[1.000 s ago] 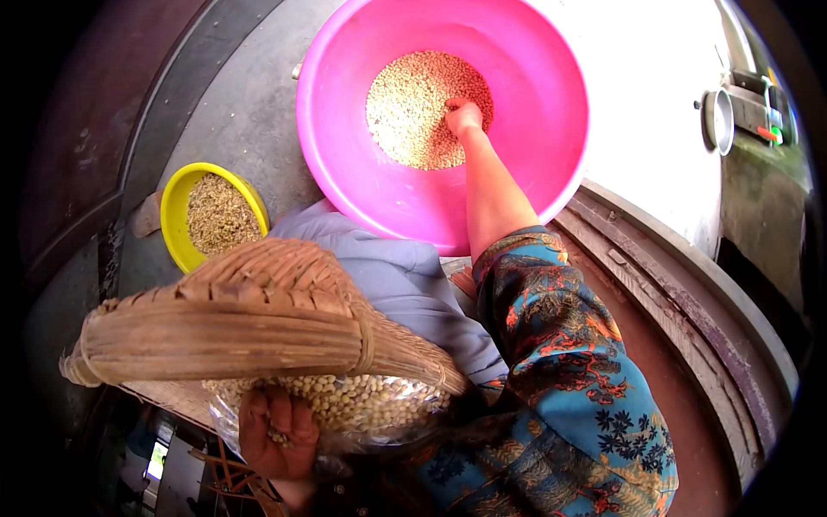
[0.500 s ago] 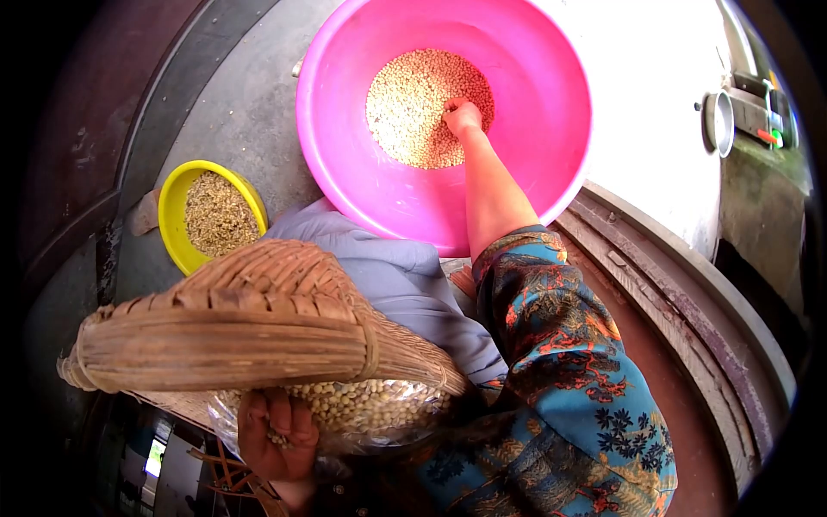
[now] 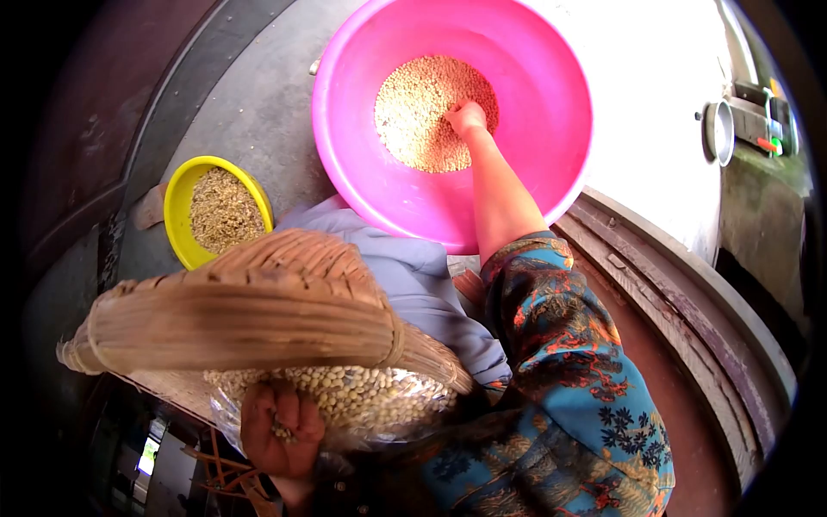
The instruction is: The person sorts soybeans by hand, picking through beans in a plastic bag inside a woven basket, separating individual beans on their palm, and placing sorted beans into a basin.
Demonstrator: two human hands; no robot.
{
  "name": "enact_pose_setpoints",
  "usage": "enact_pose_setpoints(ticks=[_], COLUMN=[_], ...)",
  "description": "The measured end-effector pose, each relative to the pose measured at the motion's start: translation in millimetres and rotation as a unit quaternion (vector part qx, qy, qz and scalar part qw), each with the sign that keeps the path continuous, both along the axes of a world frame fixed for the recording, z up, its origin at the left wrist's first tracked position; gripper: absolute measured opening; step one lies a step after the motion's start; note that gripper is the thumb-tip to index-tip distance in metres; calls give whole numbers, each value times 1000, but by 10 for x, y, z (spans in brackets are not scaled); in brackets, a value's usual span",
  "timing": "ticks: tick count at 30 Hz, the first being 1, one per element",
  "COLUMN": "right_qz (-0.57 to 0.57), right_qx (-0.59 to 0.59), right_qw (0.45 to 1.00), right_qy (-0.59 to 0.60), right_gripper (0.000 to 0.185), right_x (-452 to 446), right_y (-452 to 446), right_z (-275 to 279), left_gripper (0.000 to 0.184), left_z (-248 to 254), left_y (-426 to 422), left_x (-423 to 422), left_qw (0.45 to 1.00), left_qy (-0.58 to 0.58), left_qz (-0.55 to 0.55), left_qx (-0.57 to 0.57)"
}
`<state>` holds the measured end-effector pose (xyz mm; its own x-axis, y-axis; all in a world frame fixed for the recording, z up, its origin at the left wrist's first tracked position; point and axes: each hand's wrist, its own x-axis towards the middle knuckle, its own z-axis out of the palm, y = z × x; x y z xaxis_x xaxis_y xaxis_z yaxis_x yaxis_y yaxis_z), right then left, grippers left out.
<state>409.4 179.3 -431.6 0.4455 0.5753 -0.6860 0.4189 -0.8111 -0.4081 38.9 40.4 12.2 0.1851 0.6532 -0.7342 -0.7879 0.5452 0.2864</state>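
My right hand (image 3: 466,115) reaches into a big pink basin (image 3: 538,82) and rests on the pale round soybeans (image 3: 418,112) there. Its fingers are drawn together; what they hold, if anything, is hidden. A woven bamboo basket (image 3: 241,332) with a thick bound rim tilts across my lap. In front of it, soybeans (image 3: 366,396) lie in a clear plastic bag (image 3: 431,405). My left hand (image 3: 280,431) is beside those beans, fingers curled around a few of them.
On the grey floor (image 3: 250,112) stands a yellow bowl (image 3: 178,211) of broken, brownish bits. To the right run a raised ledge (image 3: 680,310) and a bright white area. A metal pan (image 3: 719,133) is at the far right.
The view has shifted a little, so the basin sits slightly further right. The basket's rim appears a bit higher. My right hand is still on the beans, and my left stays curled.
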Motion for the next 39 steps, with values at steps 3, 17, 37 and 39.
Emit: enact_pose_setpoints(ticks=[3, 17, 37, 39], right_qz=[-154, -133, -62, -77], right_qx=[36, 317, 258, 261], right_qw=[969, 665, 521, 542], right_qy=[190, 663, 811, 795], right_gripper=[8, 13, 31, 30], right_x=[-43, -703, -1441, -1486], right_y=[187, -282, -1150, -1179], right_z=[210, 3412, 4740, 4778], left_gripper=[13, 24, 35, 34], left_z=[-20, -143, -225, -226], left_y=[-20, -81, -286, -304], left_x=[-4, -90, -267, -283], left_qw=[999, 996, 985, 985], left_qy=[38, -68, -51, -51], left_qz=[-5, -31, -69, -66], left_qx=[-5, 51, 152, 154])
